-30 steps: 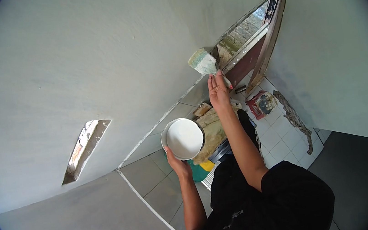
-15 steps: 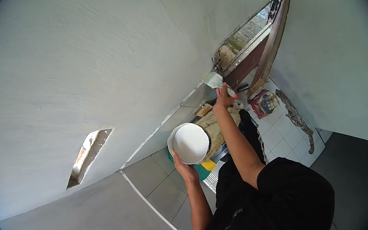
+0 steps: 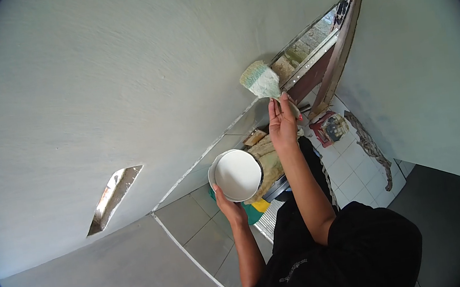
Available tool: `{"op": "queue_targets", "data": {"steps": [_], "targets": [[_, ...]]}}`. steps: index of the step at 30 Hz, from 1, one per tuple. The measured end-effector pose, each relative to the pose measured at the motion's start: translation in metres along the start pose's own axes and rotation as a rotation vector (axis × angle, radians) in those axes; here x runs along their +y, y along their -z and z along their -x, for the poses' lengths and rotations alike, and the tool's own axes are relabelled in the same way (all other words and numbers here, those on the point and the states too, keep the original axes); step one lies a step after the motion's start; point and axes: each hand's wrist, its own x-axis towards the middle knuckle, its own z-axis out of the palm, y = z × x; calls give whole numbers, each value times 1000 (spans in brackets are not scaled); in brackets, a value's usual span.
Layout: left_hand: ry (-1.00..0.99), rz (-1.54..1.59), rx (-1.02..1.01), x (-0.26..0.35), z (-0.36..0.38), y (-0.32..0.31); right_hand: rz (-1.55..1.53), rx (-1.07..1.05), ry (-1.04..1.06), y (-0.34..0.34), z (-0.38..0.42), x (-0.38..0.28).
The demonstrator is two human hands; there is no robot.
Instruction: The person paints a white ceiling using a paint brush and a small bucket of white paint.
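My right hand (image 3: 282, 124) is raised with its fingers wrapped around the handle of a wide paint brush (image 3: 261, 81). The brush's white-coated bristles press against the white wall (image 3: 135, 75) beside the doorway. My left hand (image 3: 229, 205) grips from below a round white bowl of white paint (image 3: 237, 174), held at chest height against the tiled lower wall.
An open doorway with a brown wooden frame (image 3: 339, 50) lies to the right of the brush. A slot-shaped hole (image 3: 113, 198) breaks the wall at the left. Grey wall tiles (image 3: 194, 228), cloths, a red object and a white tiled floor (image 3: 359, 168) lie below.
My right hand lowered the brush along the wall half a second ago, then swept it back up to beside the door frame. The bowl shifted slightly right.
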Motion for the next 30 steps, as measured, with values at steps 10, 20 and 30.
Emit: {"op": "queue_targets", "data": {"steps": [10, 20, 30], "targets": [[48, -1, -11, -7, -3, 13, 135, 180, 56, 99, -69, 49], [44, 49, 13, -9, 3, 19, 265, 440, 241, 58, -73, 49], [25, 51, 21, -6, 5, 16, -96, -28, -50, 47, -59, 0]]}}
